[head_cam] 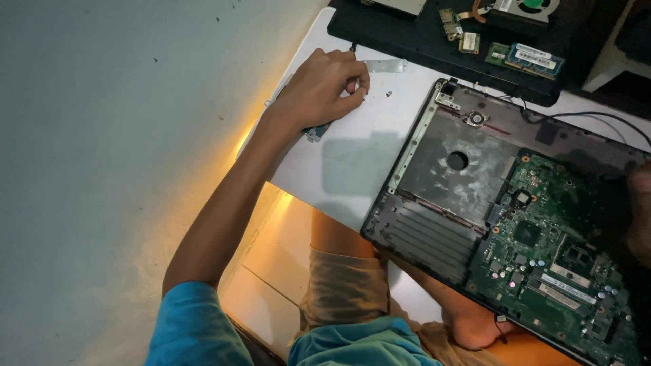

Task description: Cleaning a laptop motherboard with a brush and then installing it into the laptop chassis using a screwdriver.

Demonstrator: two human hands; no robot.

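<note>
My left hand (325,85) was out on the white surface (352,163), fingers curled, tips pinched near tiny dark screws (389,93), just beside a flat metal bracket (383,65); what it gripped, I couldn't tell. The opened laptop base (475,203) lay well to its right, green board exposed. My right hand (639,210) blurred at that base's far edge, grip unclear.

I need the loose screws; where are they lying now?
In the head view, the small screws lie on the white table, just right of the left hand, below the metal bracket.
</note>
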